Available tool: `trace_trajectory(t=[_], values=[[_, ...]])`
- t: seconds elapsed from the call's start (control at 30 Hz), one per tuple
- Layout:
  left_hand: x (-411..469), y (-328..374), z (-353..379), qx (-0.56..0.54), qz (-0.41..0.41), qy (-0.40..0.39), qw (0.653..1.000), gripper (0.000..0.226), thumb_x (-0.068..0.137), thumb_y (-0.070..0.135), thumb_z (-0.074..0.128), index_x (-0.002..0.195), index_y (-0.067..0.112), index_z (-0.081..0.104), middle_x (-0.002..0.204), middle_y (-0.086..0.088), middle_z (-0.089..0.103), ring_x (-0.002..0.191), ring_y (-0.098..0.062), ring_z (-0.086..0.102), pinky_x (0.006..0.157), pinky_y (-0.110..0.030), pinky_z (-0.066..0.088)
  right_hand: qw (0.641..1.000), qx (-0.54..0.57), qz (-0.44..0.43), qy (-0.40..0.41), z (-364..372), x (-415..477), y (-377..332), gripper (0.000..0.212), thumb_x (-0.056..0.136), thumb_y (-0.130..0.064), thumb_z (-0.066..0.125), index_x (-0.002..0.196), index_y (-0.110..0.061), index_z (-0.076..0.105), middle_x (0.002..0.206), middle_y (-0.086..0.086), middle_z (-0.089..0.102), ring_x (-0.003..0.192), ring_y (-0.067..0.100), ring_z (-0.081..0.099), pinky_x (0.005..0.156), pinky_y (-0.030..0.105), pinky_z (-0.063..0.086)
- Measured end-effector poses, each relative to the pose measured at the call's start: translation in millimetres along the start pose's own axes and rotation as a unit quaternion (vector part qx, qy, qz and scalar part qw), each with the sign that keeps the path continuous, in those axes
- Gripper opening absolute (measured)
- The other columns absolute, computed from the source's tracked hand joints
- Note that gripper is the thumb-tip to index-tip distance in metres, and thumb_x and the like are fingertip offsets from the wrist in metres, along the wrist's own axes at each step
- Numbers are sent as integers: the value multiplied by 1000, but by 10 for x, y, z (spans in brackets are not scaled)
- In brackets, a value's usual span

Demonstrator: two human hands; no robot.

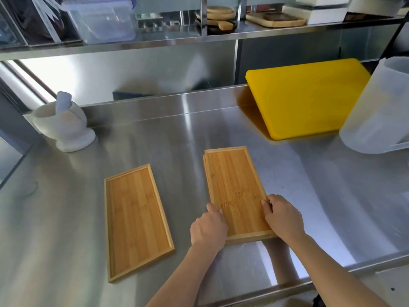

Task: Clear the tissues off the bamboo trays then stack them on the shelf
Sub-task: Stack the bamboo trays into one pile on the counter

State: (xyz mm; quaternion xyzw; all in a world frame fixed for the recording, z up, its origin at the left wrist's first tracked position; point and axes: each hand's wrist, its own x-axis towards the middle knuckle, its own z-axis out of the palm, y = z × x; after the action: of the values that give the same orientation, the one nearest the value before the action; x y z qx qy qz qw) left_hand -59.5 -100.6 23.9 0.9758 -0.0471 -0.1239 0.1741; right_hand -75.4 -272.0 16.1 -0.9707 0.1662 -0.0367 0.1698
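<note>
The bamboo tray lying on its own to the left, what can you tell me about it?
The lone bamboo tray is a long, shallow rectangle of golden-brown bamboo with lengthwise grain and a thin raised rim all round. It lies flat and face up on the steel counter, its long side running away from the person. No tissue is on it and nothing touches it except the counter. Both hands are busy at the stacked trays to its right.

Left hand (pixel 208 227) and right hand (pixel 283 218) gripping stacked bamboo trays (pixel 236 191), single tray (pixel 135 220) beside
</note>
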Motion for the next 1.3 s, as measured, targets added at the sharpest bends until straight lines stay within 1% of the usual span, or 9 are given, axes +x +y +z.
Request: trace_trajectory(t=[0.1,0.3,0.6,0.77,0.9,1.03,1.13,1.2,1.3], values=[[-13,-7,17,-3,2,-4,1000,31,101,30,22,113,8,41,102,-12,69,92,-31,67,67,-34,45,1000,24,-1,-7,21,21,19,29,96,-32,38,97,-10,57,91,4,64,75,16,57,74,31,52],[-80,3,54,-34,6,-17,999,31,101,27,24,117,6,39,104,-14,69,95,-34,67,76,-40,50,998,55,1,-26,7,28,94,28,95,-32,42,98,-9,58,92,6,66,79,19,60,76,32,53],[-129,4,-17,-109,2,-22,994,18,98,21,31,106,7,39,108,-15,63,97,-38,62,74,-38,43,994,89,-4,-60,-37,40,87,28,95,-31,43,102,-8,56,96,5,62,79,15,54,78,27,47],[-144,6,-26,-107,4,-22,994,20,99,24,31,106,8,39,107,-15,63,95,-36,62,71,-37,41,995,81,-8,-63,-45,47,101,28,95,-32,42,101,-9,56,99,8,64,79,15,54,76,27,47],[-149,-36,-82,-96,-2,-25,995,30,98,35,32,109,10,43,110,-12,63,97,-34,62,79,-41,47,999,25,-1,-38,-82,26,59,35,95,-39,38,109,-13,56,106,4,65,87,17,59,76,27,48],[-109,-268,-322,-85,-21,15,996,37,96,41,37,114,11,49,115,-11,63,103,-34,60,82,-39,45,999,-16,-24,35,-180,82,-202,37,96,-36,37,115,-11,56,116,8,63,105,24,59,89,36,46],[-78,-590,-599,-102,-63,65,991,37,95,41,40,115,13,52,114,-10,64,103,-33,60,75,-34,40,991,-54,-81,94,-252,171,-512,33,96,-31,38,110,-10,59,112,10,64,105,26,56,90,40,40],[-88,-852,-777,-102,-102,114,983,34,94,38,42,114,12,54,111,-12,66,102,-34,60,76,-35,42,992,-15,-106,71,-269,201,-761,31,96,-30,38,108,-9,58,107,11,65,99,28,59,88,41,45],[-152,-1292,-954,-95,-170,183,964,33,91,32,46,113,8,55,115,-18,62,110,-37,55,92,-43,44,988,24,-148,-22,-166,171,-1174,33,96,-32,37,108,-8,55,100,11,67,91,32,62,79,45,52]])
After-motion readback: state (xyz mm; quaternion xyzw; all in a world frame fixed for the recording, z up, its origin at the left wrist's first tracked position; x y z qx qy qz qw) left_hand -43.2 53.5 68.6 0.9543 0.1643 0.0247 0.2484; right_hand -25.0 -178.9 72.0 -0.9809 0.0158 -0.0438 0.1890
